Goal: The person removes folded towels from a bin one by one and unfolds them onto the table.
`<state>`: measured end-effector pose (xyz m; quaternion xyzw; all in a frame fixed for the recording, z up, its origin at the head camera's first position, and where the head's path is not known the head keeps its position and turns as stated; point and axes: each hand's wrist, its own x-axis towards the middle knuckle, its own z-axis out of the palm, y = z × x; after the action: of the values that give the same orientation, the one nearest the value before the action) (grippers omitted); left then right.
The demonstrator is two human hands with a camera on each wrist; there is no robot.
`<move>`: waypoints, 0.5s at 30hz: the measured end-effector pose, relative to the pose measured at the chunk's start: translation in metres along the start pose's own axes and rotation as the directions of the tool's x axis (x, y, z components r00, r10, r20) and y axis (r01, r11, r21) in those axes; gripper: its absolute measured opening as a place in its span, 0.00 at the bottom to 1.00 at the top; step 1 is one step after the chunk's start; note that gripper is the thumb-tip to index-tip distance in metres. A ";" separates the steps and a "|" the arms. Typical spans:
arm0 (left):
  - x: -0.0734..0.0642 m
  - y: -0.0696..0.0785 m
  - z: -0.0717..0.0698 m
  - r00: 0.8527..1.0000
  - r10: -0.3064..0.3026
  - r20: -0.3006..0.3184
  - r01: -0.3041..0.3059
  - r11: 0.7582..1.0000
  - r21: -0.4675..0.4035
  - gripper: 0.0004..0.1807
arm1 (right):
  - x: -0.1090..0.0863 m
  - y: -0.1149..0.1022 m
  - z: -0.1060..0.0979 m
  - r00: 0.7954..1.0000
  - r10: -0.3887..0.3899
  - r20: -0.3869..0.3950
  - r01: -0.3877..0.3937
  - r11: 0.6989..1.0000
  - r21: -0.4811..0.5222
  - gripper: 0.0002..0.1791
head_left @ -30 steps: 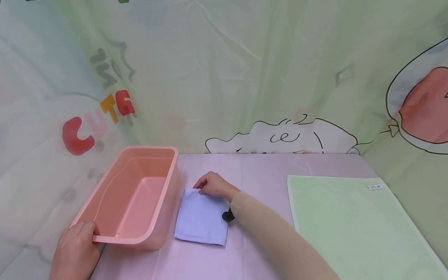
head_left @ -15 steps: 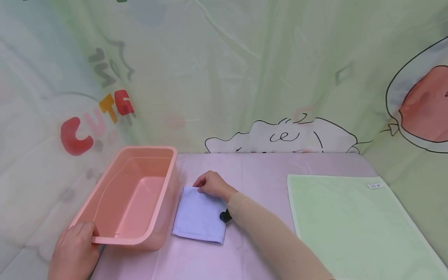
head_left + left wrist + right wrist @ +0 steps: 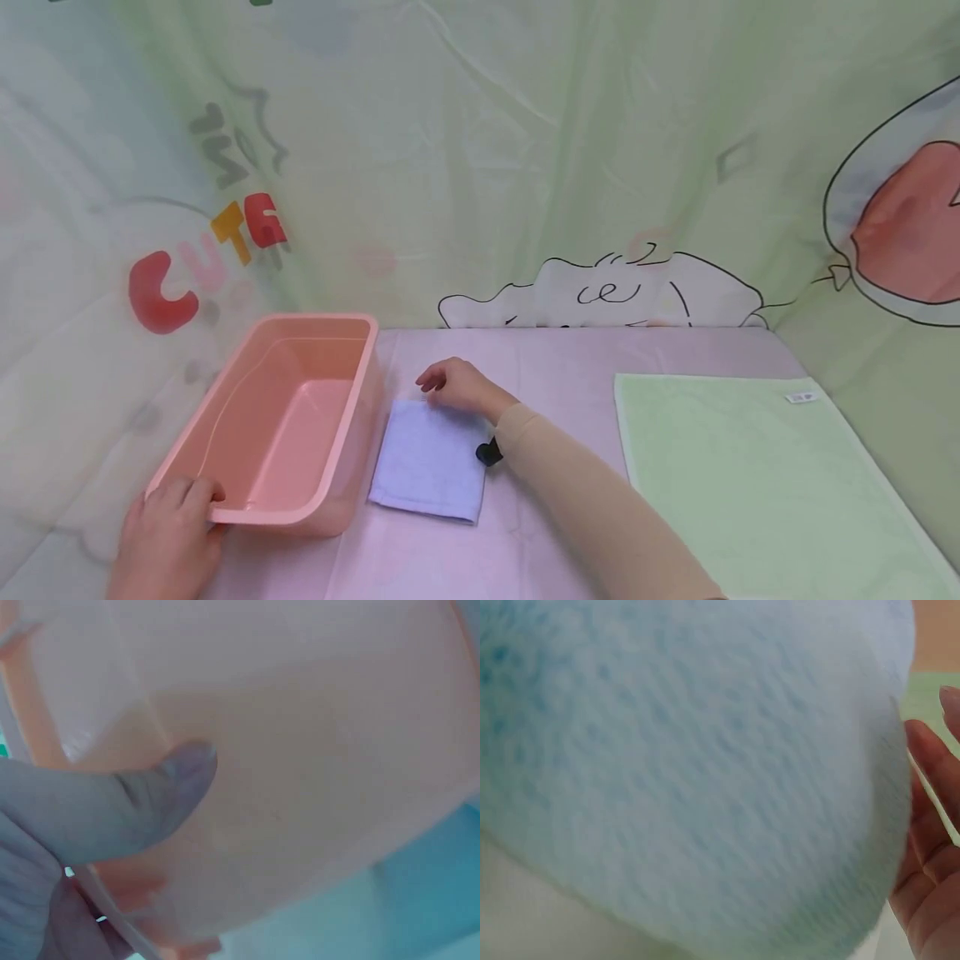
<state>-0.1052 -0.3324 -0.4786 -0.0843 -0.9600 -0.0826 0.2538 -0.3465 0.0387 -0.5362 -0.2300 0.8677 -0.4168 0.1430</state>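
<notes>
On the left of the head view stands a pink plastic basin (image 3: 351,450). My left hand (image 3: 167,537) grips its near left corner, and in the left wrist view the thumb (image 3: 161,791) lies along the basin's outer wall with the fingers hooked over the rim. A folded light blue towel (image 3: 429,467) lies flat just right of the basin. Over its far edge hovers my right hand (image 3: 461,387), fingers loosely bent and pinching nothing. The blue towel fills much of the right wrist view, with fingers (image 3: 930,817) relaxed beside its edge.
A pale green towel (image 3: 750,483) with a white tag (image 3: 801,397) is spread on the right of the lilac table cover (image 3: 555,375). Printed curtains (image 3: 495,150) close off the back and sides. A small black device (image 3: 489,453) sits under my right wrist.
My right fingers have let go of the blue towel's far edge and lifted slightly. The blue towel has shifted slightly left. My left hand stays at the basin's corner, its grip slightly adjusted.
</notes>
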 end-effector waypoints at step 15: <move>-0.001 0.065 0.012 0.964 0.209 -0.167 -0.236 0.958 -0.164 0.49 | -0.005 -0.004 -0.008 0.999 0.032 -0.003 -0.032 0.999 0.013 0.20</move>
<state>-0.0970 -0.2666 -0.4813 -0.2086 -0.9113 -0.1471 0.3230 -0.3450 0.0445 -0.5277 -0.2142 0.8688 -0.4206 0.1497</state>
